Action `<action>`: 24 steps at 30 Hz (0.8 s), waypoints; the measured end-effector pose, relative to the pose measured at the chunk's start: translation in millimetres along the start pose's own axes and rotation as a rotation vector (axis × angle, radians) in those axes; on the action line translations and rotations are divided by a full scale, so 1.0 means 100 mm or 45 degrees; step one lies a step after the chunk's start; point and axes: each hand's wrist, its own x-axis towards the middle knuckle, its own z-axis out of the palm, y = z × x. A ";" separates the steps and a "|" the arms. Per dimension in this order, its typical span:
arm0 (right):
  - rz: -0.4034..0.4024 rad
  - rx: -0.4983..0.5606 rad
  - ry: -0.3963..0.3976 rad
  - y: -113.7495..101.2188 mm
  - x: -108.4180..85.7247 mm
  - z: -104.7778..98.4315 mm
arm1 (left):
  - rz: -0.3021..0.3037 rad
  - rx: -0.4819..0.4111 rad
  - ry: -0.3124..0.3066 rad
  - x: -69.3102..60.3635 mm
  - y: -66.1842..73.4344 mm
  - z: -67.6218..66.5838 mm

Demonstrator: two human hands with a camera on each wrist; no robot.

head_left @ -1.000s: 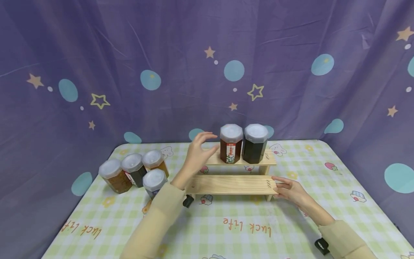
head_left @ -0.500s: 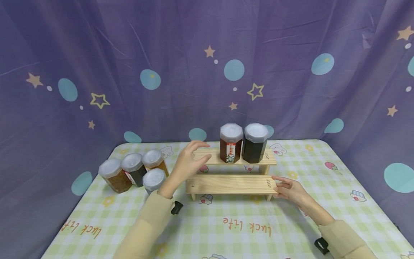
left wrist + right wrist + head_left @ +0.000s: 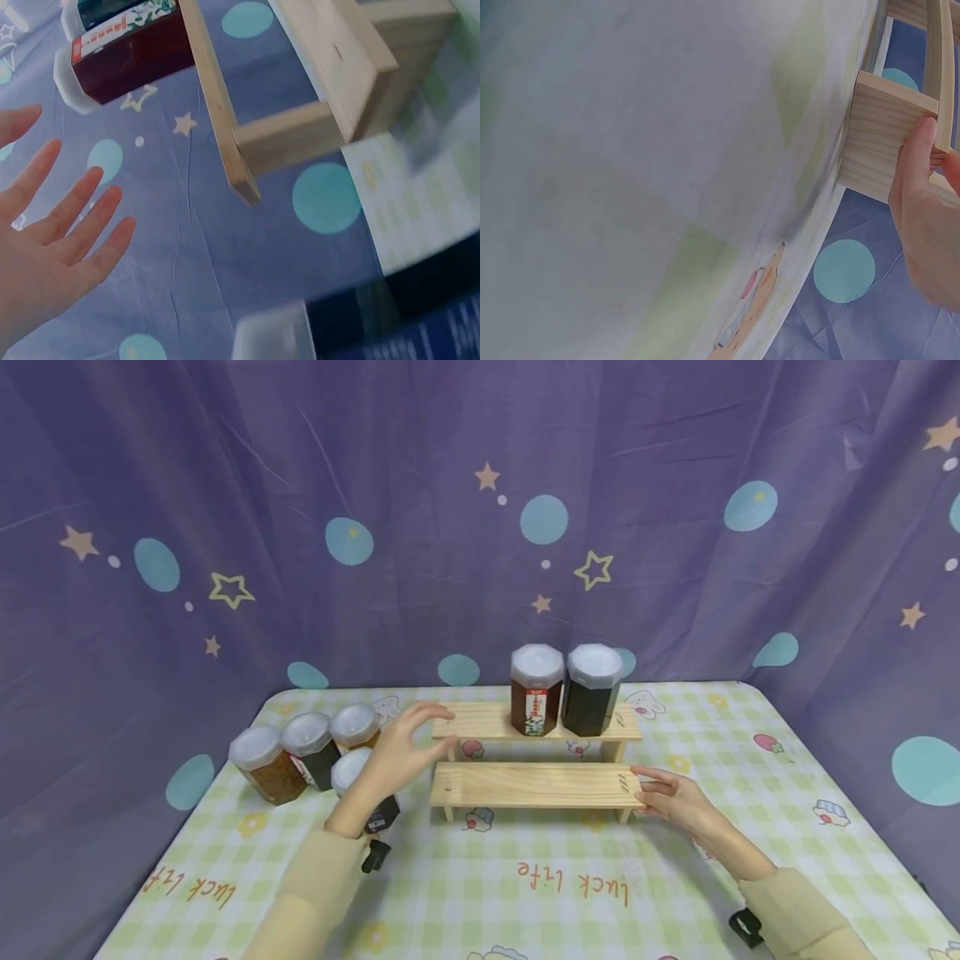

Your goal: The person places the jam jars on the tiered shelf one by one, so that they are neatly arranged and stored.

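A two-step wooden shelf [image 3: 525,785] stands mid-table. Its upper step bears a dark red jar [image 3: 525,706] and a black jar [image 3: 588,706], both white-lidded, towards the right end. My left hand [image 3: 393,760] is empty, thumb and fingers apart, left of the shelf and partly over a dark jar [image 3: 384,814]; the left wrist view shows its spread fingers [image 3: 67,240]. With fingers and thumb my right hand [image 3: 678,806] pinches the lower step's right end, as the hand [image 3: 930,217] at the wooden edge [image 3: 945,75] shows in the right wrist view.
At the left of the table a brown jar [image 3: 277,777], another dark jar [image 3: 321,764] and an amber jar [image 3: 356,727] stand close together. A checked cloth [image 3: 570,852] covers the table, and a purple curtain [image 3: 420,485] hangs behind it.
My left hand has moved left and lower, away from the dark red jar on the upper step, staying empty. The right hand keeps its grip on the shelf, and the jars have not moved.
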 end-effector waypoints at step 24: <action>-0.005 -0.001 -0.012 0.01 -0.01 -0.01 | -0.039 0.232 0.008 -0.49 -0.35 -0.34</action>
